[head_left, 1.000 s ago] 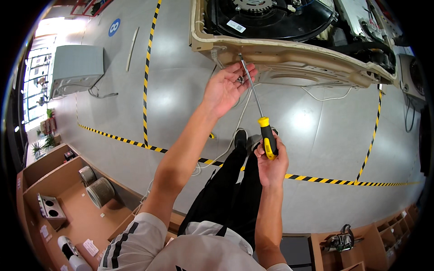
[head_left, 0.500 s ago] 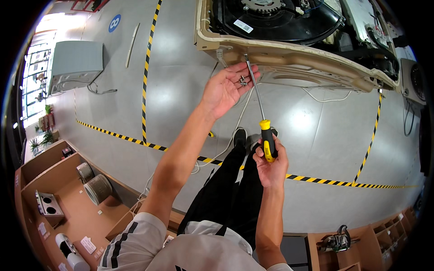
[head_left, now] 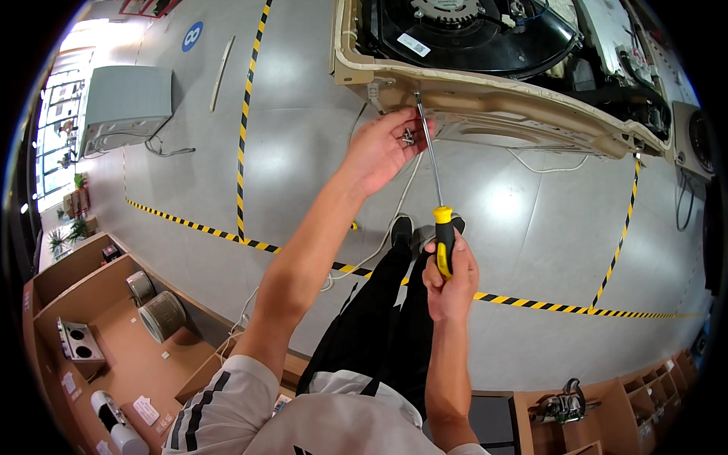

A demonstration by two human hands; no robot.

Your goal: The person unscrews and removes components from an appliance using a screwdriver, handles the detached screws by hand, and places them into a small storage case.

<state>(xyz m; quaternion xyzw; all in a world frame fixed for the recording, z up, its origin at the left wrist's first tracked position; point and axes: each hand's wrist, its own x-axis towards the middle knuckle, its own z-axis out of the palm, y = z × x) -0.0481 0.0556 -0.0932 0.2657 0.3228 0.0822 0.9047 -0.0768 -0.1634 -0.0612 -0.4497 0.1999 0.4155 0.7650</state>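
My right hand (head_left: 452, 282) is closed round the black and yellow handle of a long screwdriver (head_left: 442, 241). The steel shaft points away from me, and its tip meets the beige metal edge of an opened appliance (head_left: 485, 95). My left hand (head_left: 379, 152) is palm up just below that edge, beside the shaft, fingers curled with a few small silver screws (head_left: 408, 137) held in them. The fingertips come close to the shaft; whether they touch it I cannot tell. Inside the casing shows a round black housing (head_left: 462, 38). Whatever the tip sits on is too small to make out.
White cables (head_left: 406, 189) run across the floor near my shoes. Black and yellow tape (head_left: 531, 303) marks the floor. A grey box-shaped appliance (head_left: 125, 106) stands at left. Cardboard-coloured trays with parts (head_left: 114, 334) are at lower left; shelving with a metal device (head_left: 565, 406) is at lower right.
My left fingers have curled in more over the screws. The screwdriver handle has shifted slightly left and my right hand has turned on it. The tip stays at the same place on the edge.
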